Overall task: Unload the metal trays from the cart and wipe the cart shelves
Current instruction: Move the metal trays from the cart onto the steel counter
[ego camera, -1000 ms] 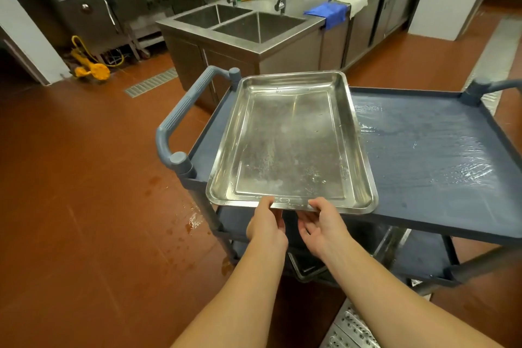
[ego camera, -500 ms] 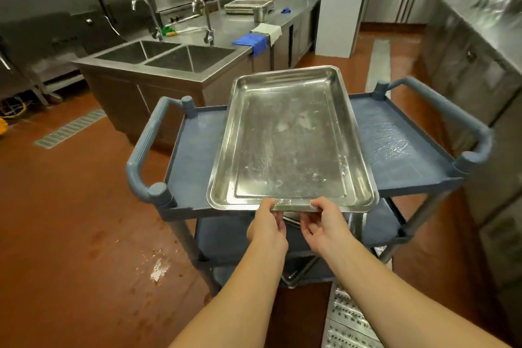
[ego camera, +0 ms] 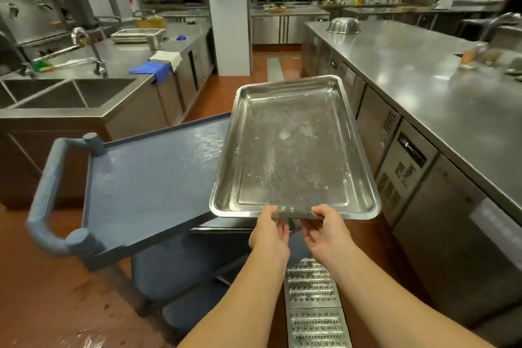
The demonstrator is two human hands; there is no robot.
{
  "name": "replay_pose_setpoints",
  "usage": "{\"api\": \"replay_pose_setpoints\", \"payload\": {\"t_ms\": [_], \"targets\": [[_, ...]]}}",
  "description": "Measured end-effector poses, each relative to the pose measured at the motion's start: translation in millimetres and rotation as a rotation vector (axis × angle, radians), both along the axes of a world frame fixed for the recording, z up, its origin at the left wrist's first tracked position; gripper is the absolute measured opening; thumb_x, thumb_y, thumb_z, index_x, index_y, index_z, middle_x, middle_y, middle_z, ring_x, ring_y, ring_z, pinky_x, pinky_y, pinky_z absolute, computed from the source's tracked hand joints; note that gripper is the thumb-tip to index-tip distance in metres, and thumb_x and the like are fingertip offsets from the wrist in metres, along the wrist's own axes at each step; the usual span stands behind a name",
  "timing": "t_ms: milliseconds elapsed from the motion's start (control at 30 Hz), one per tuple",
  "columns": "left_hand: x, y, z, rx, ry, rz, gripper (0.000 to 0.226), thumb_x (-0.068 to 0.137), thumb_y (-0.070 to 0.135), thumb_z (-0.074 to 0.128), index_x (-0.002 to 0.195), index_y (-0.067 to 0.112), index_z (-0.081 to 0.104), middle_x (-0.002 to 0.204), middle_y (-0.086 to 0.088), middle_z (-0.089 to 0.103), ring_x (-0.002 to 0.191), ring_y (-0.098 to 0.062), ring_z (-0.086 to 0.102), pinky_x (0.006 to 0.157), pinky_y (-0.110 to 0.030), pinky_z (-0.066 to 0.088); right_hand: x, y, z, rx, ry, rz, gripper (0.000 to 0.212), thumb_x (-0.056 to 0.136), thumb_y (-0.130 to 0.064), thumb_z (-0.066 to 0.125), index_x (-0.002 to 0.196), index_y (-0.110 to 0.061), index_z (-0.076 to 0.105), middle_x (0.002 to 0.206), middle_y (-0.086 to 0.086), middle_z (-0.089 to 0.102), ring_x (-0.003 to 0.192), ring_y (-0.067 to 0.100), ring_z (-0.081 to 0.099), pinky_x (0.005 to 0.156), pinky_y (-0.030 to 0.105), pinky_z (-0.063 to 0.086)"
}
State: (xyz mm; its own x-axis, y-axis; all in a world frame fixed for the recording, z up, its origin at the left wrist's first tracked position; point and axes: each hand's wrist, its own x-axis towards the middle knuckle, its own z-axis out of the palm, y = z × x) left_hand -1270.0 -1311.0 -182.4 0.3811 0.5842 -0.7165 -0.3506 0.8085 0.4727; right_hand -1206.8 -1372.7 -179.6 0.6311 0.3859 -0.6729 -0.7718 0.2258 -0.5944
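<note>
— Whereabouts of the tray?
— Up in the air, held level by its near short rim, long side running away to the far end. Partly over the right end of the cart's top shelf, partly past it toward the right. Streaks and drops across the bottom.

— Grip on it?
— Left hand pinching the near rim, thumb on top, fingers curled underneath. Right hand just beside, clamped on the same rim the same way. Close together; touching or not, hard to tell.

— And the cart?
— Blue-grey, on the near left. Wet smears shining on the top shelf close to the tray. Thick handle at the left end. Lower shelf in shadow below; a bit of metal under the tray's near edge, too hidden to make out.

— Round about?
— Double sink on the far left, with a blue cloth draped over the worktop edge beside it. Long steel counter down the right, an upturned bowl at its far end. Metal floor grate near, between the forearms.
</note>
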Motion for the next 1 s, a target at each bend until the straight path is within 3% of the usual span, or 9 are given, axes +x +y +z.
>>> {"api": "replay_pose_setpoints", "payload": {"t_ms": [167, 300, 433, 500, 600, 667, 800, 1000], "targets": [[17, -63, -1, 0.035, -0.019, -0.223, 0.016, 0.076, 0.007, 0.064, 0.092, 0.009, 0.061, 0.091, -0.005, 0.071, 0.086, -0.016, 0.066, 0.054, -0.027, 0.05, 9, -72, 0, 0.006, -0.021, -0.151, 0.022, 0.077, -0.005, 0.061, 0.099, -0.007, 0.058, 0.081, 0.008, 0.066, 0.068, 0.019, 0.064, 0.058, 0.027, 0.048], [21, -128, 0, 0.057, -0.044, -0.395, 0.01, 0.077, 0.01, 0.064, 0.086, 0.013, 0.06, 0.094, -0.003, 0.069, 0.087, -0.015, 0.064, 0.075, -0.033, 0.05, 4, -148, -1, 0.007, -0.029, -0.289, 0.023, 0.079, -0.007, 0.06, 0.102, -0.007, 0.058, 0.082, 0.009, 0.067, 0.069, 0.018, 0.064, 0.057, 0.025, 0.046], [19, -202, 7, 0.068, -0.065, -0.599, 0.003, 0.085, 0.014, 0.058, 0.087, 0.016, 0.058, 0.087, 0.0, 0.063, 0.079, -0.009, 0.057, 0.068, -0.025, 0.041, -12, -230, 1, -0.017, -0.014, -0.457, 0.031, 0.079, -0.009, 0.062, 0.11, -0.006, 0.06, 0.102, 0.011, 0.07, 0.083, 0.019, 0.067, 0.06, 0.025, 0.047], [20, -240, 7, 0.067, -0.063, -0.688, 0.014, 0.084, 0.014, 0.059, 0.098, 0.016, 0.059, 0.092, 0.001, 0.063, 0.078, -0.009, 0.055, 0.065, -0.023, 0.038, -20, -270, 3, -0.022, -0.008, -0.553, 0.032, 0.079, -0.01, 0.063, 0.111, -0.006, 0.06, 0.103, 0.011, 0.07, 0.087, 0.019, 0.068, 0.061, 0.026, 0.047], [23, -295, 7, 0.07, -0.039, -0.773, 0.035, 0.079, 0.016, 0.064, 0.113, 0.008, 0.063, 0.108, -0.002, 0.069, 0.095, -0.013, 0.062, 0.063, -0.021, 0.04, -31, -327, 6, -0.027, 0.003, -0.689, 0.037, 0.078, -0.011, 0.063, 0.114, -0.007, 0.058, 0.107, 0.012, 0.069, 0.09, 0.02, 0.068, 0.059, 0.027, 0.047], [25, -329, 10, 0.078, -0.034, -0.845, 0.04, 0.079, 0.016, 0.064, 0.117, 0.006, 0.063, 0.11, -0.004, 0.07, 0.1, -0.014, 0.063, 0.063, -0.021, 0.04, -39, -361, 9, -0.016, 0.01, -0.781, 0.034, 0.08, -0.01, 0.063, 0.113, -0.006, 0.058, 0.105, 0.013, 0.069, 0.087, 0.02, 0.067, 0.06, 0.027, 0.047], [28, -386, 14, 0.083, -0.015, -0.996, 0.037, 0.079, 0.015, 0.065, 0.114, 0.005, 0.063, 0.106, -0.007, 0.07, 0.087, -0.015, 0.063, 0.063, -0.025, 0.045, -55, -414, 14, 0.004, 0.029, -0.946, 0.031, 0.079, -0.01, 0.062, 0.11, -0.004, 0.06, 0.103, 0.013, 0.07, 0.082, 0.018, 0.068, 0.062, 0.026, 0.048], [29, -455, 13, 0.124, 0.028, -1.245, 0.026, 0.073, 0.008, 0.066, 0.098, 0.003, 0.063, 0.098, -0.013, 0.071, 0.087, -0.026, 0.067, 0.066, -0.036, 0.048, -78, -475, 15, -0.001, 0.051, -1.198, 0.007, 0.083, -0.005, 0.06, 0.089, -0.008, 0.059, 0.099, 0.013, 0.07, 0.085, 0.021, 0.066, 0.083, 0.031, 0.047]]}}
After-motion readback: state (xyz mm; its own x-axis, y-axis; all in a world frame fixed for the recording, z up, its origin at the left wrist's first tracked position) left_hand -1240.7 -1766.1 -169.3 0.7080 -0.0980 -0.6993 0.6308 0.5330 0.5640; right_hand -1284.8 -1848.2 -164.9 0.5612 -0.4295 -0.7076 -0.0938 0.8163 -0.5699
